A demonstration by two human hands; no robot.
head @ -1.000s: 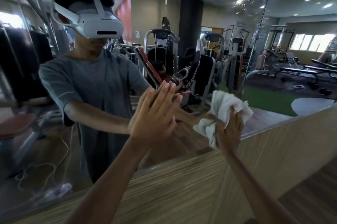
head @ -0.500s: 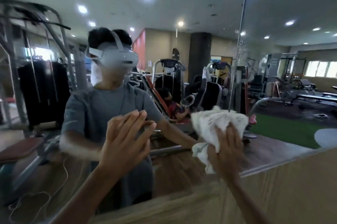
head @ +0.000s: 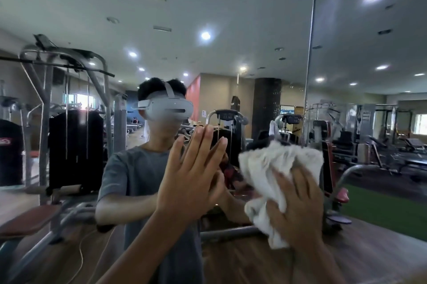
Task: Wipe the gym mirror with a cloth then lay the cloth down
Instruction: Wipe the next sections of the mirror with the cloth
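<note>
Cloth [head: 280, 169] is bunched up against the mirror [head: 242, 25], pinned there by the right hand [head: 298, 207], fingers flat and spread; left hand [head: 191, 182] rests flat on the glass just left of it, holding nothing; I'd guess the next swipe has more room going right, toward the seam [head: 310, 57].

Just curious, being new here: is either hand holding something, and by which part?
Right hand presses the white cloth's lower right against the mirror; left hand holds nothing.
</note>
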